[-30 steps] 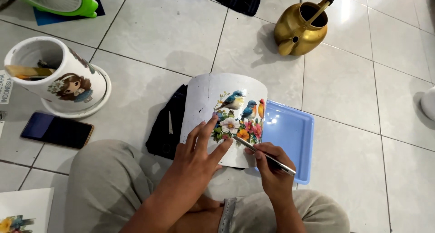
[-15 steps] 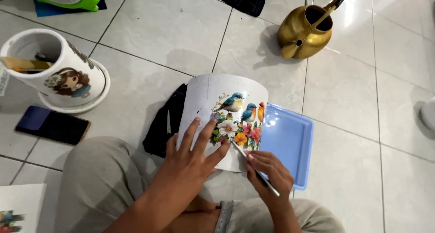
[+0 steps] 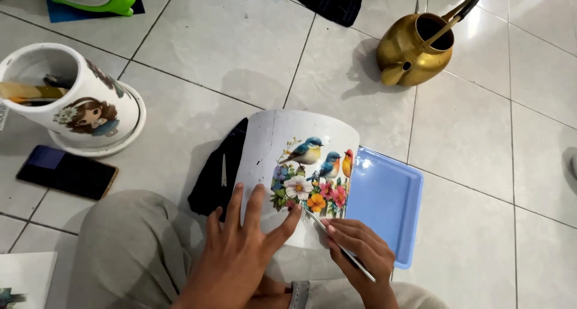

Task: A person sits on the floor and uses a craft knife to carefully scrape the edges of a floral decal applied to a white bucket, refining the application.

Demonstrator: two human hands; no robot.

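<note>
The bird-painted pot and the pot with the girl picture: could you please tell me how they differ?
The bird-painted pot shows birds and flowers; the girl pot shows a cartoon girl. The left hand steadies the bird-painted pot, while the girl pot sits untouched on a saucer, holding tools. Both are white and tilted.

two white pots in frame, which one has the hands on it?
The white pot with birds and flowers, lying on its side: the left hand presses it, the right hand works a thin brush. The white girl-picture pot is untouched.

Dark rectangular phone screen [image 3: 67,172] on floor beside left knee
</note>
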